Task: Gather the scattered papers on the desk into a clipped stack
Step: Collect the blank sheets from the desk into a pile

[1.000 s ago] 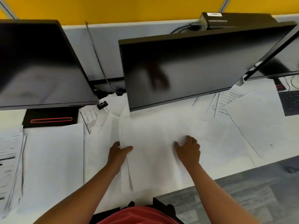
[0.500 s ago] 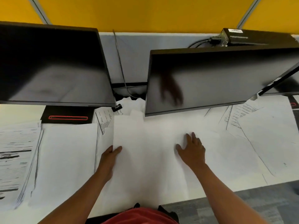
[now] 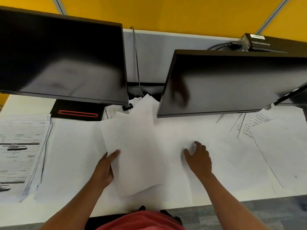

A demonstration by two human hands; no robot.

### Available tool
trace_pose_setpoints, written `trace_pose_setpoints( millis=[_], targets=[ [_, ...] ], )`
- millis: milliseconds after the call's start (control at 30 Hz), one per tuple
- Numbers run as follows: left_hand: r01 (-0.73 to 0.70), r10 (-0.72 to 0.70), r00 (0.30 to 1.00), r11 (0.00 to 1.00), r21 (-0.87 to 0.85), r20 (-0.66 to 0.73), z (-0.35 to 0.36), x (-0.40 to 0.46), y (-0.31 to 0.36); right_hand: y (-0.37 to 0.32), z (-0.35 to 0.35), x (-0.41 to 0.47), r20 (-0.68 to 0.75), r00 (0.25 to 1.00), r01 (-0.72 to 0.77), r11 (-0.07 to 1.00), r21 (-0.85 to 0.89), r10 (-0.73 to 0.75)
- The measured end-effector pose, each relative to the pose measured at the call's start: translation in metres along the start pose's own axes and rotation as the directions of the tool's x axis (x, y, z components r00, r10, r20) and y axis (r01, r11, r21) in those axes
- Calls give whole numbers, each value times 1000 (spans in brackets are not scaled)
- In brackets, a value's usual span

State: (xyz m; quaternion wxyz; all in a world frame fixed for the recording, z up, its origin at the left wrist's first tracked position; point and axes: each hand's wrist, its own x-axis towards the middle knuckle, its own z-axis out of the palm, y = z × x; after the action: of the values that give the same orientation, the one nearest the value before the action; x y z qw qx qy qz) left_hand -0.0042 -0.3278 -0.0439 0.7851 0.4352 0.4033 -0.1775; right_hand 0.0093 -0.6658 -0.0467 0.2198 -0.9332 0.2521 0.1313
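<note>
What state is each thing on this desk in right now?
Left hand: grips the edge of a tilted blank sheet.
Right hand: rests on loose papers, fingers bent.
Binder clip: lying unused under the left monitor.
Both monitors: dark.
Printed stack: unclipped, fanned.

An office cubicle: two monitors (image 3: 63,60) stand on a white desk (image 3: 25,103) strewn with papers (image 3: 274,146), backed by a grey-and-yellow partition (image 3: 149,52).

The papers (image 3: 136,146) are thin, matt white sheets, some printed with black text. The 2 monitors (image 3: 63,60) have glossy black screens with blurred reflections and matt plastic bezels. The worktop (image 3: 25,103) looks smooth and white.
</note>
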Motion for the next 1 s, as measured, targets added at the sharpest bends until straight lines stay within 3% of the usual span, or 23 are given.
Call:
trace_pose_setpoints(
  millis=[100,333,433,500,600,667,800,1000],
  targets=[
    [-2,1,1000,999,38,21,1,-2,-4,-16,1,8,112,987,-138,960,246,113],
    [-6,-15,981,994,108,195,10,-10,-3,-24,13,-10,226,936,-341,856,389,270],
    [-128,75,961,973,190,266,19,-16,18,-19,9,-22,97,977,-211,900,380,188],
    [-188,66,933,928,321,355,24,-23,36,-21,4,-28,72,994,-102,876,472,77],
    [-289,-86,856,738,609,510,40,-44,63,-27,-5,-32,25,990,93,783,615,-138],
    [-369,-158,817,596,713,555,54,-58,80,-31,-15,-28,56,957,181,733,656,-286],
    [-482,-194,770,448,753,608,76,-86,111,-43,-49,-15,145,871,293,733,614,-470],
    [-652,-210,680,265,710,703,89,-124,157,-68,-110,-8,256,754,458,763,457,-605]
  ],
)
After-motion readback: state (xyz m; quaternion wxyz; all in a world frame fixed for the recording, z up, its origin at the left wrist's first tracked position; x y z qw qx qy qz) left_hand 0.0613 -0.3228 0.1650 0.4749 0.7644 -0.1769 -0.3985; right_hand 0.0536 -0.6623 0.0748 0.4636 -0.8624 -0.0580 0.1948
